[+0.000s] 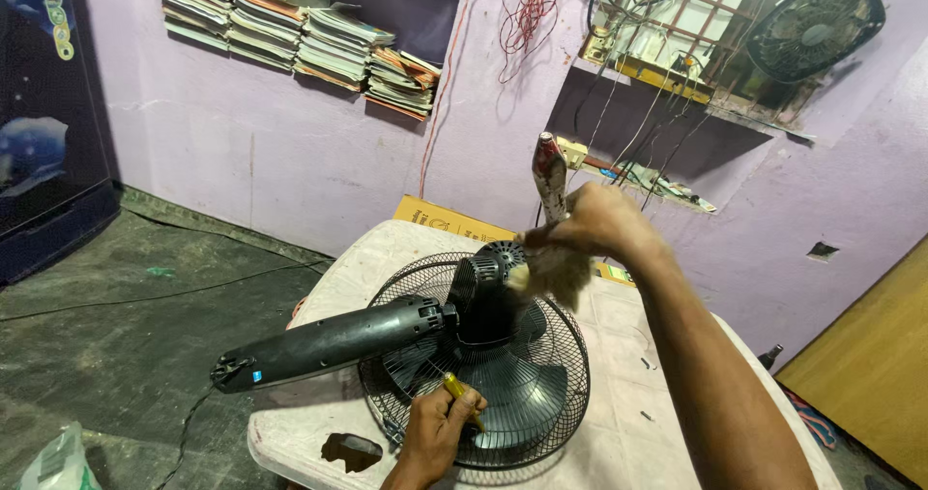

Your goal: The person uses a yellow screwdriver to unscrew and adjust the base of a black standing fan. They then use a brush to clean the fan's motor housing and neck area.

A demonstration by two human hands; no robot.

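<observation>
Left hand [435, 430] grips yellow screwdriver [462, 399] on fan grille [541, 393]; right hand [594, 224] seemingly clutches brush [549, 176].

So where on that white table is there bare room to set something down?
Bare table lies right of the fan grille, under the right forearm, with only small bits on it. A narrow strip lies left of the grille, by a hole. The centre is crowded: fan motor, stem, left hand with screwdriver, right hand with brush.

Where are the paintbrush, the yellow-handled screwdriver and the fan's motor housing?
paintbrush [548, 176]: head view, on its worn handle above the right hand.
yellow-handled screwdriver [454, 387]: head view, on the yellow handle in the left hand.
motor housing [483, 306]: head view, on its black casing.
</observation>
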